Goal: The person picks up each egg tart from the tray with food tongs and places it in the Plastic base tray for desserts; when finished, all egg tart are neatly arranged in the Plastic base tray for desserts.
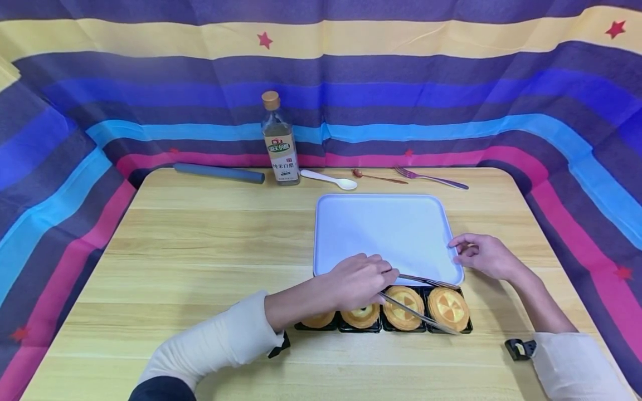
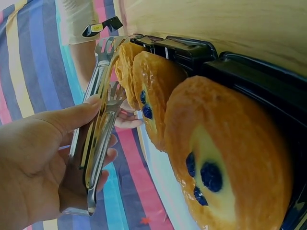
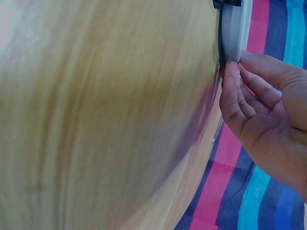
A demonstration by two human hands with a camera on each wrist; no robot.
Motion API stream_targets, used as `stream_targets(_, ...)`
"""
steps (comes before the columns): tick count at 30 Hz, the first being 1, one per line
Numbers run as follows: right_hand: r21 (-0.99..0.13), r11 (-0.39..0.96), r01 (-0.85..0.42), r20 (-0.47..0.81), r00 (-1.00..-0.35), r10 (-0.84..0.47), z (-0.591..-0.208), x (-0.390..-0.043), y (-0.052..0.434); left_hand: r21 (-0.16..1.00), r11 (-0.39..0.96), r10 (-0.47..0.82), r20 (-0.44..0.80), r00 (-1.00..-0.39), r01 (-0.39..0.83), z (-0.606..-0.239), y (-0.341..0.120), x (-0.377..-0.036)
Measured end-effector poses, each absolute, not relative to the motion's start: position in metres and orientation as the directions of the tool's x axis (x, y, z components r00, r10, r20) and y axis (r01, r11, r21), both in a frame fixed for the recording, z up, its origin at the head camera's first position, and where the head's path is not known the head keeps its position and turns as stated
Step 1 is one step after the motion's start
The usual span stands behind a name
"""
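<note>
My left hand (image 1: pixel 362 281) grips a pair of metal tongs (image 2: pixel 97 163), their arms spread. In the head view the tongs' tips lie on either side of the rightmost round pastry (image 1: pixel 448 308), which has a golden flaky rim. Several such pastries stand in a row of black plastic trays; one pastry (image 2: pixel 211 153) near the left wrist camera carries dark berries. The left forearm partly covers the leftmost pastries. My right hand (image 1: pixel 484 256) pinches the right edge of a pale blue-white rectangular tray (image 1: pixel 383 234) between thumb and fingers, just behind the pastries.
Along the table's back edge lie a dark blue rod (image 1: pixel 219 173), a white spoon (image 1: pixel 328 179), a small reddish-brown stick with a rounded end (image 1: pixel 378 177) and a purple fork (image 1: pixel 432 178). A glass vinegar bottle (image 1: pixel 281 150) stands upright there. Striped cloth (image 1: pixel 321 100) surrounds the wooden table (image 1: pixel 200 250).
</note>
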State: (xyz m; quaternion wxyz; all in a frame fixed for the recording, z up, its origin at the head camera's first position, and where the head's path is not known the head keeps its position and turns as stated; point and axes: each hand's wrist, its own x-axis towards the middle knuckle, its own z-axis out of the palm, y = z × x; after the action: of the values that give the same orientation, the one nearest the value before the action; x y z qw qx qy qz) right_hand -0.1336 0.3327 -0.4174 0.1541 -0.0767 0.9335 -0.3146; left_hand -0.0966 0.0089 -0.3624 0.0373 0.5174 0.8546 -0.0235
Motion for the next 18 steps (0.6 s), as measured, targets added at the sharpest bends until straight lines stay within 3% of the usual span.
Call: stream_targets(18,-0.599,0.799,-0.044,-0.242,-0.942,-0.233,-0.417,-0.134,0.332,0.036,0.447,0.894,-0.052,-0.445,0.894,-0.352,-0.007,-0.094)
